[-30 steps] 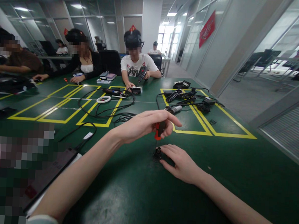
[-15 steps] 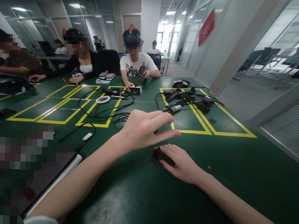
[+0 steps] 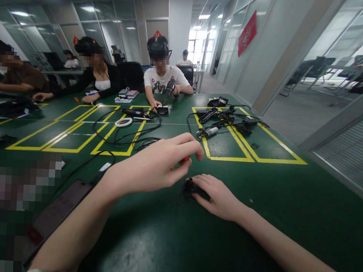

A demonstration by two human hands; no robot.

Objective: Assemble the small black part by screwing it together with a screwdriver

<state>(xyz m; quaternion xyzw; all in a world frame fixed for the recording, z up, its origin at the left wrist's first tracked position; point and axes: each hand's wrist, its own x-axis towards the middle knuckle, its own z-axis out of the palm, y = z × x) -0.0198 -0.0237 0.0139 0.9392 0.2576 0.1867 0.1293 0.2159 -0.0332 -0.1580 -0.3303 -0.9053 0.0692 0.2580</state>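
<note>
My left hand (image 3: 158,165) hovers over the green table (image 3: 170,241) with its fingers closed round a red-handled screwdriver (image 3: 186,158); only a bit of red shows between thumb and fingers. Just below and to the right, a small black part (image 3: 188,186) stands on the table. My right hand (image 3: 216,196) lies on the table against that part, its fingers curled round the part's right side and holding it steady.
Yellow tape marks rectangles (image 3: 250,145) on the table. Black tools and cables (image 3: 227,120) lie in the right rectangle, more cables and a white ring (image 3: 123,121) in the middle. Three people sit at the far side; one holds a drill (image 3: 169,87). A dark flat device (image 3: 59,208) lies at my left.
My left hand has lifted the screwdriver off the black part and drawn back to the left, closing round the handle so that most of it is hidden. My right hand has stayed put.
</note>
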